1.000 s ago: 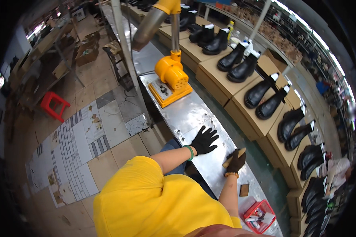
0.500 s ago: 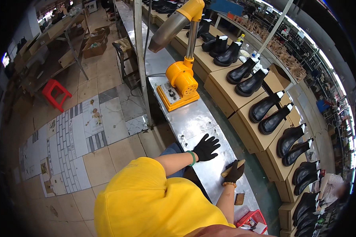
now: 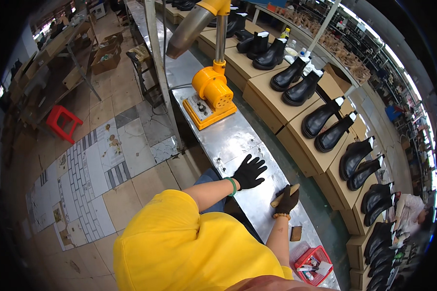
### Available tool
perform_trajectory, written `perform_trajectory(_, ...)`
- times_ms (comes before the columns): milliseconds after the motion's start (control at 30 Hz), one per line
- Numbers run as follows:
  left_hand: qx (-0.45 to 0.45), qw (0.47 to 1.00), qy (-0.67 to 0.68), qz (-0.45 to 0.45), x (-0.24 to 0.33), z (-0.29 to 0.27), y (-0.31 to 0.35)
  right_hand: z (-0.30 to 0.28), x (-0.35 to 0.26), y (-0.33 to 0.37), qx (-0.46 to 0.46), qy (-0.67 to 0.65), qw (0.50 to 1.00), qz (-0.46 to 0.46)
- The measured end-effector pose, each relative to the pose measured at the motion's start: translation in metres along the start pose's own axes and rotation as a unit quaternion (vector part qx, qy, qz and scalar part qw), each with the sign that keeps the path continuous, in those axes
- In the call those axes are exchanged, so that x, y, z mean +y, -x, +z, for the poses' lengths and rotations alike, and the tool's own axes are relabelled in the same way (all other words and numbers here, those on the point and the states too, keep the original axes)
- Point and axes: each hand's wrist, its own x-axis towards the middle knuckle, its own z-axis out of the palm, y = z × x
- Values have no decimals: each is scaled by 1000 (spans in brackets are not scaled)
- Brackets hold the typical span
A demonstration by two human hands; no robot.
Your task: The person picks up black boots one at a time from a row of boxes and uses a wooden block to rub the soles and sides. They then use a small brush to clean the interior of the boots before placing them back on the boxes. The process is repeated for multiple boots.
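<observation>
Both my hands wear black gloves and rest at the metal-topped bench (image 3: 233,140). My left hand (image 3: 250,173) lies flat on the bright surface, palm down with fingers spread, and holds nothing. To its right, near the far edge, my right hand (image 3: 287,200) is closed around a long tan piece (image 3: 278,199) with rounded ends, perhaps a wooden brush handle; the glove covers much of it. A small brown block (image 3: 296,234) lies on the bench just beyond my right wrist.
A yellow hot-air blower (image 3: 211,92) stands farther up the bench. Beside my right forearm sits a red basket (image 3: 320,252) with pens and small items. Pairs of black ankle boots (image 3: 301,88) line cardboard boxes (image 3: 306,157) across the gap. A red stool (image 3: 63,122) stands at left.
The view has shifted slightly, bringing more of the red basket into sight. My hands keep nearly the same places: left spread on the bench, right still holding the tan piece.
</observation>
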Motion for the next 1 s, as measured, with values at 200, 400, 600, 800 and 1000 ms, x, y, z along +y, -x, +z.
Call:
perform_trajectory(200, 14, 1000, 3, 3, -2, 1, -2, -2, 13, -4, 1, 11, 1000, 3)
perform_trajectory(400, 21, 1000, 16, 4, -3, -4, -2, 0, 1, -1, -15, -11, 999, 49)
perform_trajectory(600, 27, 1000, 9, 4, -5, -2, -4, -1, 19, -8, -7, 18, 999, 29)
perform_trajectory(800, 27, 1000, 6, 6, -8, -2, -5, 1, 26, -11, -4, 11, 1000, 23)
perform_trajectory(1000, 22, 1000, 4, 0, -12, -2, -4, 12, -3, -2, -14, -33, 999, 32)
